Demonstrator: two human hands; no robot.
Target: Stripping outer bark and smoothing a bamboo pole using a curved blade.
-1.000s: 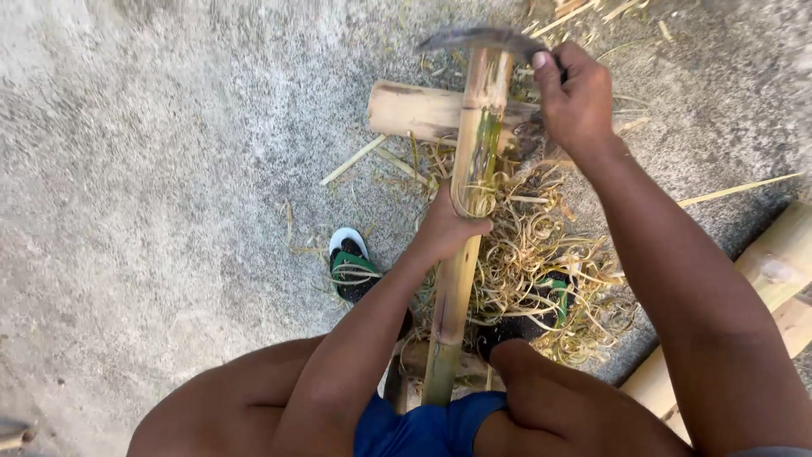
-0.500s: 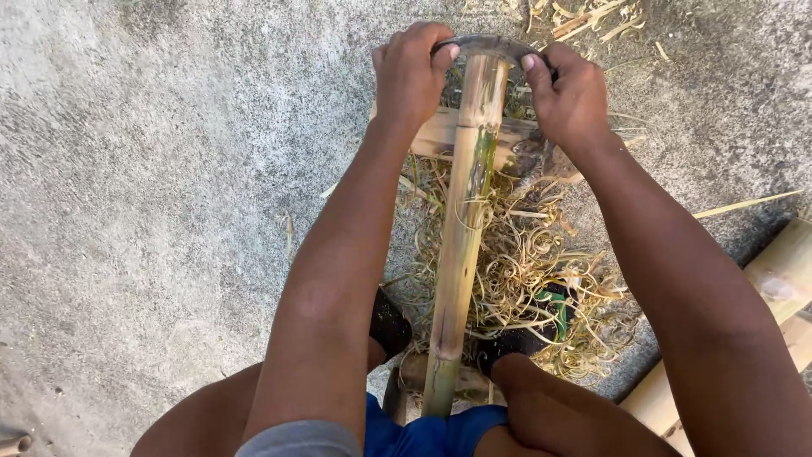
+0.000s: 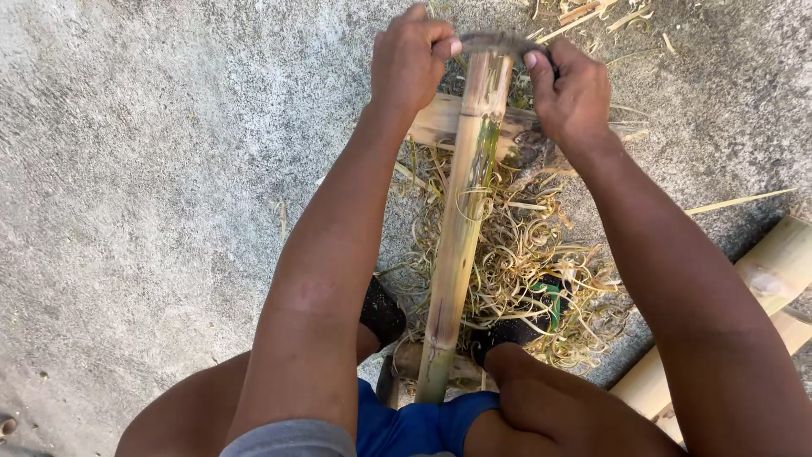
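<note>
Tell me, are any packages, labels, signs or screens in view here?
None: only the bamboo pole, the curved blade that the left hand and right hand grip, pale curled shavings and the concrete ground.

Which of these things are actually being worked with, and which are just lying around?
In use: left hand and right hand gripping a curved blade across the far end of the bamboo pole.

Lying about: curled shavings, short bamboo piece under the pole, bamboo poles at right, concrete ground.
</note>
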